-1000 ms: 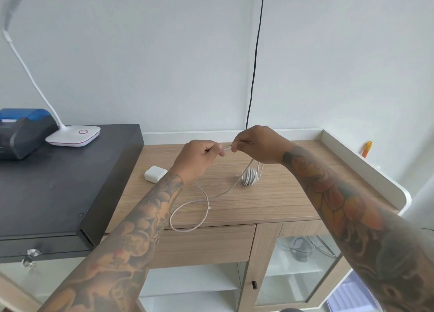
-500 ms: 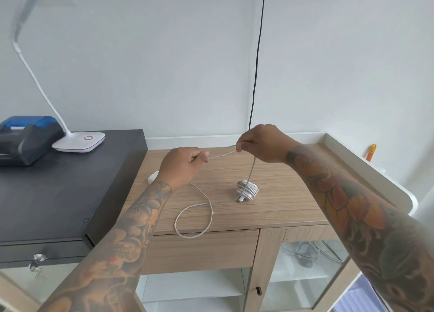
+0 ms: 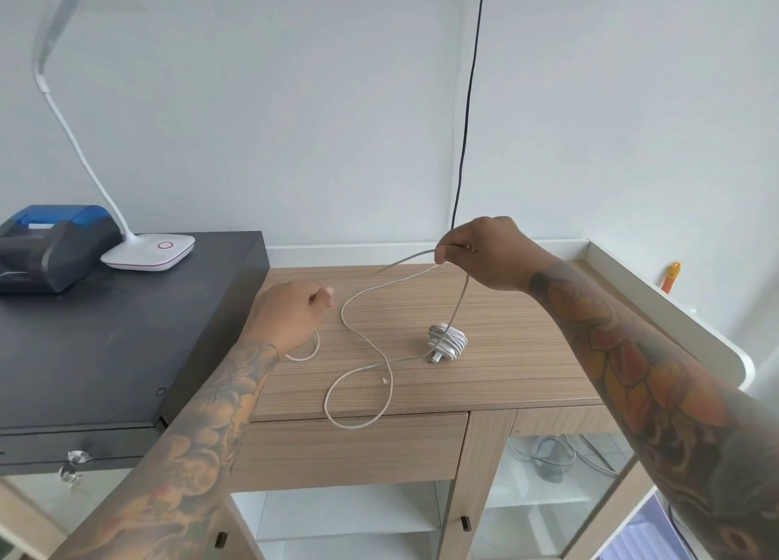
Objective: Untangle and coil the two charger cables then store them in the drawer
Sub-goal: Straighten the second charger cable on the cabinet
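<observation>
Right hand (image 3: pixel 484 251) pinching white cable (image 3: pixel 371 374) above wooden cabinet top (image 3: pixel 506 374), coiled charger (image 3: pixel 447 341) below.

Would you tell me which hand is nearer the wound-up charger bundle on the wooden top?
Right. The right hand is raised just above the bundle, pinching its cable; the left hand sits farther off to its left.

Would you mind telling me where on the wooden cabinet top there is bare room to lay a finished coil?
Bare wood lies right of the wrapped charger bundle, up to the white side rail, and along the back edge under the right hand. It is crowded in the middle and front, where the loose white cable loops, and near the left hand.
</observation>
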